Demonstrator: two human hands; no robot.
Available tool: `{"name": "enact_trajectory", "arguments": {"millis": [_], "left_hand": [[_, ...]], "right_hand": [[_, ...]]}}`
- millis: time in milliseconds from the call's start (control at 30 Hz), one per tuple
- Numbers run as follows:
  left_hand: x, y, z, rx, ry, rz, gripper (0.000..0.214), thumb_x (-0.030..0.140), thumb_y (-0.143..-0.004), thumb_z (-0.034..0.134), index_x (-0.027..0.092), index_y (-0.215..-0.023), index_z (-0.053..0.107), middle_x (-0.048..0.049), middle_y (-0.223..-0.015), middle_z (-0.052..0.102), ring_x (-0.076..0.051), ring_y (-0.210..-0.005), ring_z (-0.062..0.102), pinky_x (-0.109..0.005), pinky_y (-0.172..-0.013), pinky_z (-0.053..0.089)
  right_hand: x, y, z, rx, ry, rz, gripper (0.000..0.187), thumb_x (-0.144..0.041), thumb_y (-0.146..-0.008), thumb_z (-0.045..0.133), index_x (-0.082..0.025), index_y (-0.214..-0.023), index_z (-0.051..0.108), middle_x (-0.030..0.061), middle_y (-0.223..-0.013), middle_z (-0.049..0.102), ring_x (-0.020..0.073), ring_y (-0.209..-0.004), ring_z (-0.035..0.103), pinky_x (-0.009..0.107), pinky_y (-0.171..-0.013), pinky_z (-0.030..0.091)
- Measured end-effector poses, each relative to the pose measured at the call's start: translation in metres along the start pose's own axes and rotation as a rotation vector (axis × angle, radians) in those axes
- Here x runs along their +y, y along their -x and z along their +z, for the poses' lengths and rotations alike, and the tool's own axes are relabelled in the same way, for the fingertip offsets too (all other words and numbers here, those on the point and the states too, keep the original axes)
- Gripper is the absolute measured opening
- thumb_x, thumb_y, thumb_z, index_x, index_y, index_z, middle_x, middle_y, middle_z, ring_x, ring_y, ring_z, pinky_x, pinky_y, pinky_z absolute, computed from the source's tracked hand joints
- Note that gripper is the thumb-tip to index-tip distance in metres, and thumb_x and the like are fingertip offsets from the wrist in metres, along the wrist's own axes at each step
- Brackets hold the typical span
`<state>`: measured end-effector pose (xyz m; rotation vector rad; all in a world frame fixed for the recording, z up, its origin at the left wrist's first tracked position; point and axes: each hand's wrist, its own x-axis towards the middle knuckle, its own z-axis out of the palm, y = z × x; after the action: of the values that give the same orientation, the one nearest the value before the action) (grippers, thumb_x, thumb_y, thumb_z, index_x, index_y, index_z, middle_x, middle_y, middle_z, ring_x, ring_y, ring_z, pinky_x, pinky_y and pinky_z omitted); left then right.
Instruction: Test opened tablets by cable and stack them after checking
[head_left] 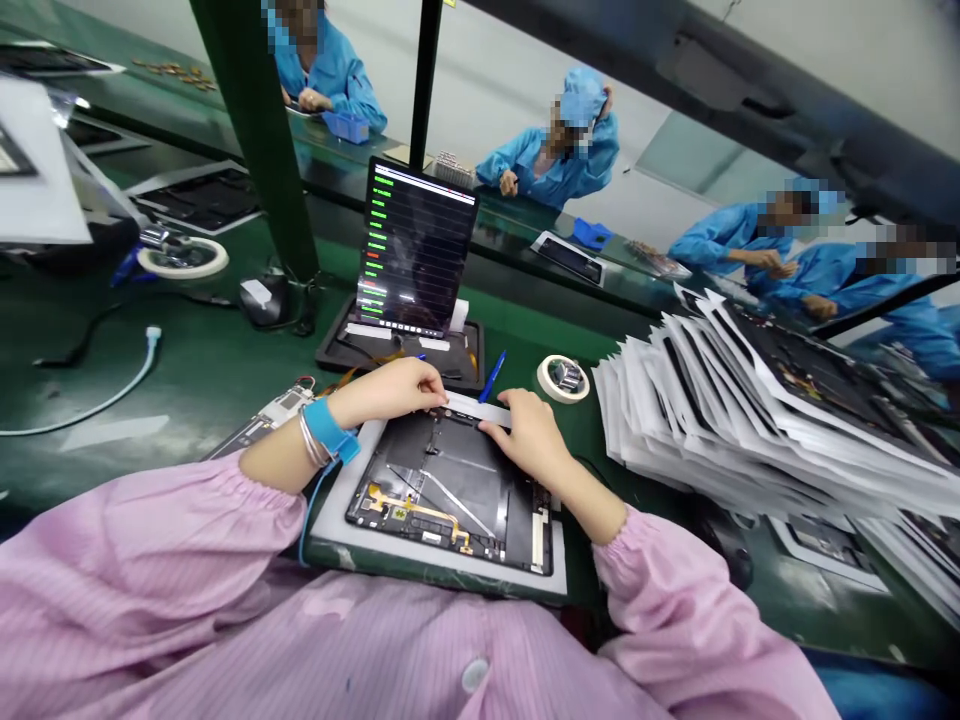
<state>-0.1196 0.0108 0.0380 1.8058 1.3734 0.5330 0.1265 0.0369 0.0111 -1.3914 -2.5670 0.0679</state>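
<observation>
Lower centre, the left hand (397, 388) pinches a strip (486, 411) on the open tablet (450, 490); the right hand (529, 435) presses it, fingers flat. The tablet seems thin and fragile: hold its edges.

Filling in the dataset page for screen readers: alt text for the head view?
A person in pink sleeves has the left hand and right hand on a white strip at the far edge of an opened tablet in a white tray on a green bench. Behind stands a lit tablet; a stack of trays lies to the right.
</observation>
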Motion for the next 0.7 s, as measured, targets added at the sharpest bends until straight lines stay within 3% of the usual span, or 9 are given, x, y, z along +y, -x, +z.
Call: {"name": "enact_trajectory", "arguments": {"millis": [100, 200, 367, 467, 600, 700], "left_hand": [[0.002, -0.001, -0.001, 0.044, 0.013, 0.011, 0.025, 0.034, -0.072, 0.056, 0.014, -0.08, 0.068, -0.005, -0.075, 0.07, -0.017, -0.069, 0.062, -0.026, -0.064, 0.045], [0.002, -0.002, -0.001, 0.138, 0.08, 0.025, 0.026, 0.037, -0.072, 0.058, 0.014, -0.08, 0.068, -0.0052, -0.076, 0.07, -0.018, -0.07, 0.062, -0.028, -0.066, 0.046], [0.005, 0.0, -0.008, 0.395, 0.28, 0.034, 0.031, 0.042, -0.073, 0.06, 0.014, -0.086, 0.066, -0.0058, -0.083, 0.069, -0.018, -0.076, 0.062, -0.029, -0.069, 0.048], [0.006, 0.003, -0.015, 0.586, 0.451, 0.017, 0.038, 0.046, -0.072, 0.061, 0.013, -0.09, 0.065, -0.0062, -0.085, 0.069, -0.016, -0.074, 0.06, -0.026, -0.065, 0.046], [0.004, 0.004, -0.024, 0.813, 0.599, -0.024, 0.039, 0.045, -0.073, 0.06, 0.013, -0.096, 0.063, -0.0054, -0.084, 0.067, -0.012, -0.067, 0.056, -0.022, -0.056, 0.041], [0.001, 0.001, -0.025, 0.821, 0.605, -0.033, 0.035, 0.042, -0.073, 0.06, 0.013, -0.092, 0.064, -0.0053, -0.083, 0.066, -0.012, -0.066, 0.055, -0.021, -0.055, 0.04]], "right_hand": [[-0.005, -0.003, 0.015, -0.032, -0.129, 0.073, 0.021, -0.038, -0.083, 0.063, -0.019, -0.084, 0.055, 0.0063, -0.086, 0.06, 0.023, -0.085, 0.053, 0.034, -0.075, 0.039], [-0.003, -0.006, 0.02, -0.05, -0.186, 0.054, 0.02, -0.031, -0.086, 0.059, -0.02, -0.072, 0.05, 0.0034, -0.079, 0.058, 0.0202, -0.082, 0.053, 0.031, -0.076, 0.039], [-0.012, 0.004, 0.018, -0.016, -0.208, 0.099, 0.015, -0.035, -0.09, 0.052, -0.021, -0.086, 0.051, 0.0018, -0.075, 0.059, 0.0177, -0.067, 0.054, 0.028, -0.064, 0.038], [-0.016, 0.01, 0.017, -0.022, -0.421, 0.121, 0.023, -0.043, -0.083, 0.061, -0.022, -0.092, 0.055, -0.0018, -0.071, 0.06, 0.0161, -0.062, 0.054, 0.026, -0.059, 0.037], [0.003, -0.004, 0.008, 0.202, -0.84, 0.277, 0.03, -0.051, -0.082, 0.058, -0.021, -0.082, 0.057, -0.0022, -0.068, 0.059, 0.0144, -0.063, 0.054, 0.024, -0.059, 0.041], [0.036, -0.039, -0.007, 0.357, -0.866, 0.42, 0.035, -0.051, -0.089, 0.046, -0.018, -0.083, 0.055, 0.0004, -0.075, 0.061, 0.0145, -0.068, 0.057, 0.026, -0.064, 0.047]]}}
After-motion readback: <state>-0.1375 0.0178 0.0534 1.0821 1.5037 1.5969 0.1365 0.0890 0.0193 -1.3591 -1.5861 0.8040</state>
